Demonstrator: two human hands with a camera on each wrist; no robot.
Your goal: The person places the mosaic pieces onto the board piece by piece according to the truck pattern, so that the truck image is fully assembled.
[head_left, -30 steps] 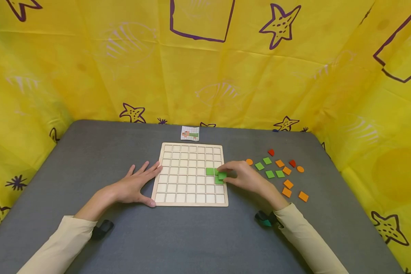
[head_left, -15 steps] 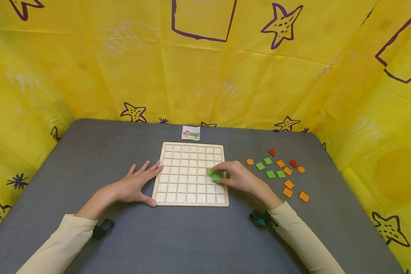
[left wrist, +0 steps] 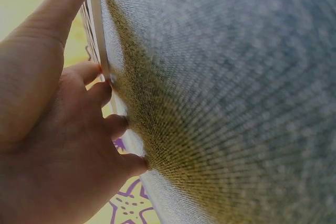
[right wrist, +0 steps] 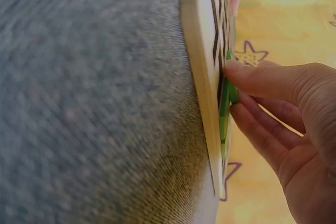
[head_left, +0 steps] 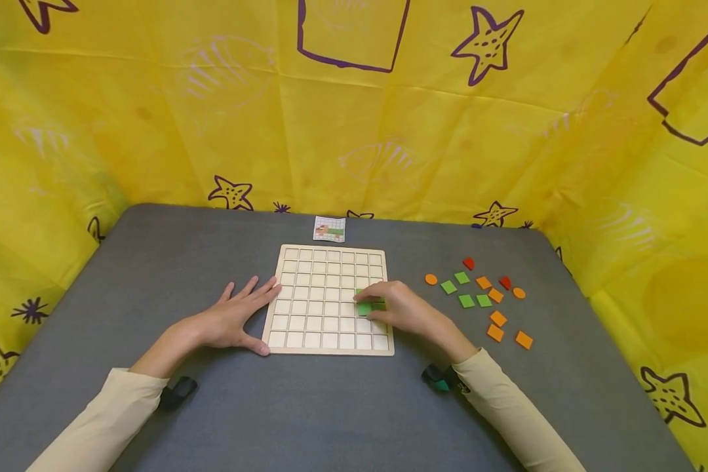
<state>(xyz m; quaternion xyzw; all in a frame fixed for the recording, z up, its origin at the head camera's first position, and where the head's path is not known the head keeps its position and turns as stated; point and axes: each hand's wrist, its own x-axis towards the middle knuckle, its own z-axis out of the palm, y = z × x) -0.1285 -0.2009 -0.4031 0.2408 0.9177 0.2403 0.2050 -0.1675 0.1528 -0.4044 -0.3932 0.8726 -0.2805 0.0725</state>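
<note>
A wooden grid board (head_left: 313, 324) lies flat on the grey table, with green square tiles in cells at its right side. My right hand (head_left: 406, 308) is over those cells and pinches a green square tile (head_left: 363, 309) between thumb and fingers. In the right wrist view the thumb touches this tile (right wrist: 232, 94) low against the board; its exact seat in the cell cannot be told. My fingers partly cover the other green tiles. My left hand (head_left: 227, 320) rests spread at the board's left edge, fingertips on the rim and thumb at the near corner.
Right of the board lie loose pieces: several green squares (head_left: 467, 301), several orange squares (head_left: 495, 333), orange circles (head_left: 431, 279) and two red pieces (head_left: 505, 282). Behind the board is a small printed card (head_left: 329, 229). A yellow patterned cloth (head_left: 307, 131) stands around the table.
My right hand has moved left across the board with the green tile, from above the placed tiles down to the cell beside the lower one. My left hand stays in place.
</note>
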